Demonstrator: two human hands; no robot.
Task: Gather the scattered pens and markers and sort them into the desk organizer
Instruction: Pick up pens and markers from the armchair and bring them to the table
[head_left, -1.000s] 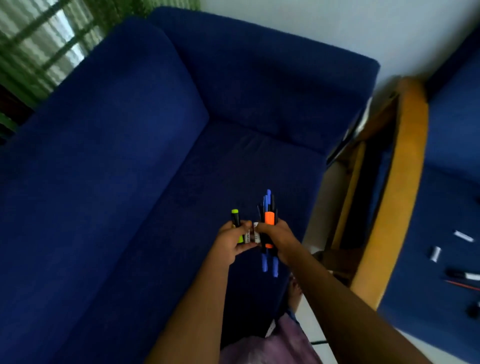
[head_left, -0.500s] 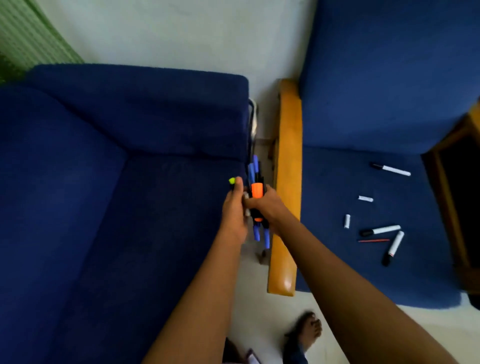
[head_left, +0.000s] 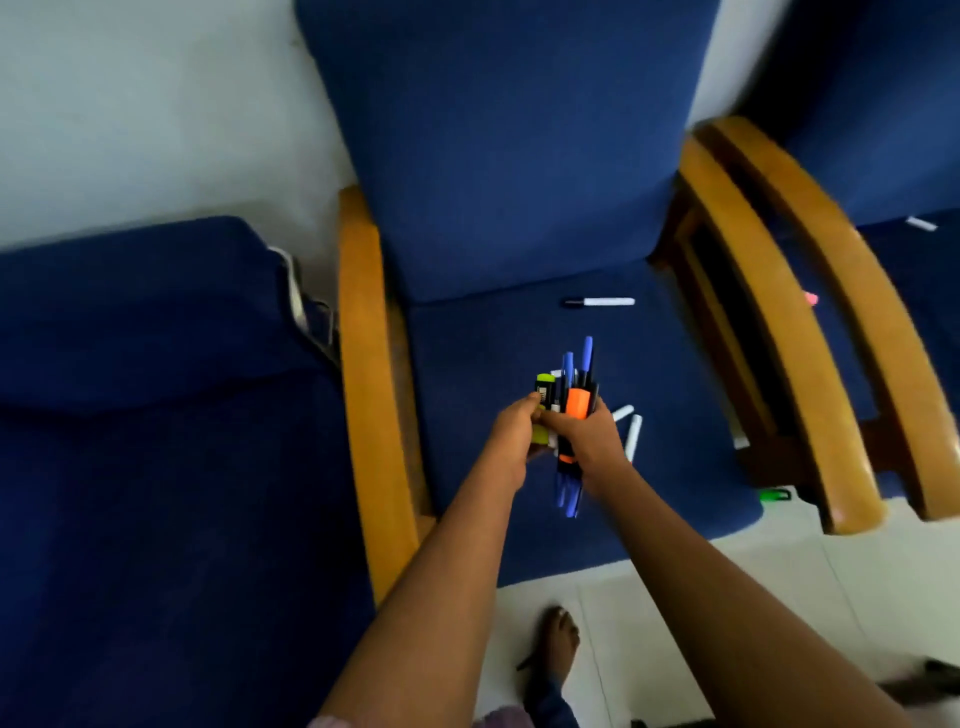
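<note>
My right hand (head_left: 587, 436) grips a bundle of pens and markers (head_left: 576, 395): blue pens, dark pens and an orange highlighter. My left hand (head_left: 511, 434) holds a yellow-green highlighter (head_left: 543, 410) against that bundle. Both hands hover above the blue armchair seat (head_left: 483, 338). On the seat lies a white marker with a black cap (head_left: 600, 302) near the backrest. Two white markers (head_left: 628, 428) lie just right of my right hand, partly hidden by it. No desk organizer is in view.
Wooden armrests (head_left: 371, 364) (head_left: 763, 312) flank the seat. A blue sofa (head_left: 156, 415) is on the left. On the right chair lie a white marker (head_left: 920, 224) and a pink item (head_left: 810, 299). A green item (head_left: 775, 494) lies between the chairs. My foot (head_left: 558, 644) stands on the tiled floor.
The view has swung right from the sofa to the armchair. Both hands, still holding the bundle, now hang over the armchair seat instead of over the sofa edge.
</note>
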